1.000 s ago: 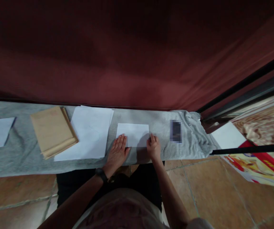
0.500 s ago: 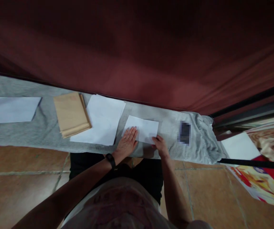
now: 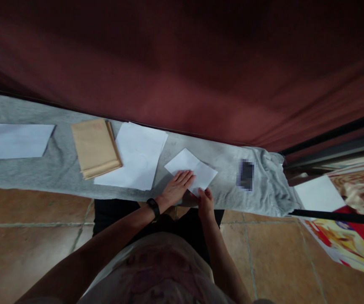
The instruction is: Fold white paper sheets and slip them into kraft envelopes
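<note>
A small white sheet of paper (image 3: 199,169) lies turned at an angle on the grey cloth in front of me. My left hand (image 3: 179,184), with a black band on its wrist, rests flat on the paper's near left part, fingers stretched out. At the paper's near corner, my right hand (image 3: 206,200) pinches the edge between thumb and fingers. Just left of it lie larger white sheets (image 3: 137,156), partly covered by a stack of brown envelopes (image 3: 96,147).
The grey cloth (image 3: 64,181) covers a long narrow table. A further white paper stack (image 3: 14,141) lies at far left. A blurred-out dark object (image 3: 246,175) is on the right. Behind hangs a dark red curtain (image 3: 169,93); a colourful box (image 3: 349,240) stands low at right.
The small paper has turned clockwise, so a corner now points toward me. My left hand has slid right across it, and my right hand has moved slightly left and nearer, still at its edge.
</note>
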Action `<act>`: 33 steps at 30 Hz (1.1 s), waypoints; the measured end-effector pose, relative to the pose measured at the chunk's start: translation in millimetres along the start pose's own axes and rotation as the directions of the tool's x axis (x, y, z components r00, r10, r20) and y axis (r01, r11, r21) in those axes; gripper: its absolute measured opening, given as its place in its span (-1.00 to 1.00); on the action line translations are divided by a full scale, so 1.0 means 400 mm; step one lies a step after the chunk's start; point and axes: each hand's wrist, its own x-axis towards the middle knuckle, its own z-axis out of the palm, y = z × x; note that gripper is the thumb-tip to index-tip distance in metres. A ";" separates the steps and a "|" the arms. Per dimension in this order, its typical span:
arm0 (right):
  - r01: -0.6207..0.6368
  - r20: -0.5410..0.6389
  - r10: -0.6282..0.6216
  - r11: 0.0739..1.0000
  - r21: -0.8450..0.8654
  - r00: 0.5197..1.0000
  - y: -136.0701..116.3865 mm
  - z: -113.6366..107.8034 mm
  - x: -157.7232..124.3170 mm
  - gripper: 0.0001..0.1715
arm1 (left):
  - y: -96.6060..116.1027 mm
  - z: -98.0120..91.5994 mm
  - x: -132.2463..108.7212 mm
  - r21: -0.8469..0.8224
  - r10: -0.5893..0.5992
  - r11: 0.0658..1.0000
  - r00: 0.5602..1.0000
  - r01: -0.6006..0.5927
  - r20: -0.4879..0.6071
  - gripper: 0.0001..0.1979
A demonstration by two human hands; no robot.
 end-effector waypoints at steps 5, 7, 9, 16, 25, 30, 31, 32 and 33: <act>0.036 0.013 -0.035 0.996 -0.085 0.999 -0.042 -0.009 -0.016 -0.56 | 0.020 -0.002 0.001 -0.105 -0.071 0.992 0.997 0.073 0.016 -0.38; 0.065 0.050 -0.061 0.994 -0.090 0.997 -0.072 -0.009 -0.020 -0.54 | 0.035 -0.024 0.009 -0.284 -0.148 0.950 0.989 0.132 -0.033 -0.41; 0.103 0.082 -0.099 0.993 -0.054 0.992 -0.101 -0.006 -0.019 -0.48 | 0.052 -0.058 0.025 -0.560 -0.301 0.804 0.949 0.200 -0.092 -0.49; 0.060 -0.017 -0.060 0.998 0.003 0.998 -0.141 0.009 0.029 -0.43 | 0.080 -0.160 0.097 -0.931 -0.714 -0.345 0.677 -0.118 0.179 -0.61; 0.141 0.071 -0.127 0.960 -0.243 0.989 -0.082 0.022 0.090 -0.45 | 0.060 -0.056 0.033 -0.807 -0.725 -0.585 0.495 -0.075 0.479 -0.72; 0.251 0.090 -0.235 0.881 -0.401 0.968 -0.063 0.026 0.133 -0.49 | 0.046 -0.041 0.004 -0.770 -0.647 -0.638 0.550 -0.013 0.528 -0.76; 0.284 0.101 -0.268 0.845 -0.453 0.958 -0.064 0.025 0.137 -0.49 | 0.043 -0.041 -0.005 -0.757 -0.612 -0.653 0.569 0.028 0.549 -0.78; 0.317 0.116 -0.302 0.799 -0.510 0.946 -0.065 0.025 0.141 -0.49 | 0.042 -0.040 -0.015 -0.742 -0.565 -0.665 0.589 0.089 0.578 -0.81; 0.346 0.131 -0.333 0.747 -0.568 0.934 -0.066 0.023 0.144 -0.50 | 0.042 -0.039 -0.025 -0.726 -0.510 -0.666 0.608 0.168 0.609 -0.83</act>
